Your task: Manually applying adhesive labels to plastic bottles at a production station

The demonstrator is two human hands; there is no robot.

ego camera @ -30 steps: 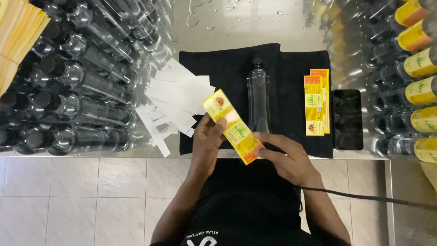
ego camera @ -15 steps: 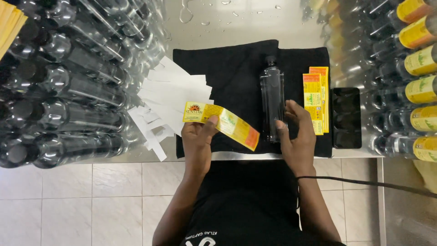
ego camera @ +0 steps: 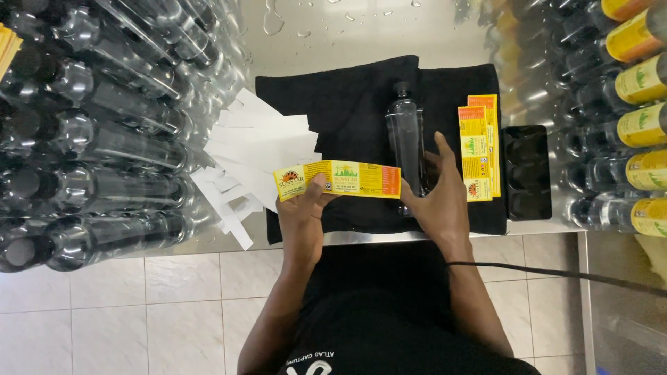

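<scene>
Left hand [ego camera: 303, 212] pinching yellow label [ego camera: 338, 179], held flat above black cloth [ego camera: 333, 97] on worktop [ego camera: 361, 31]. Right hand [ego camera: 436, 198] gripping lower part of clear bottle [ego camera: 406, 139] lying on cloth. More labels [ego camera: 478, 142] just beside.

Bottle stacks [ego camera: 90, 132] cropped at edges.

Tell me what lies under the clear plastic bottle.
The clear plastic bottle lies on a black cloth spread over the wet metal table. The right hand covers its lower end.
</scene>
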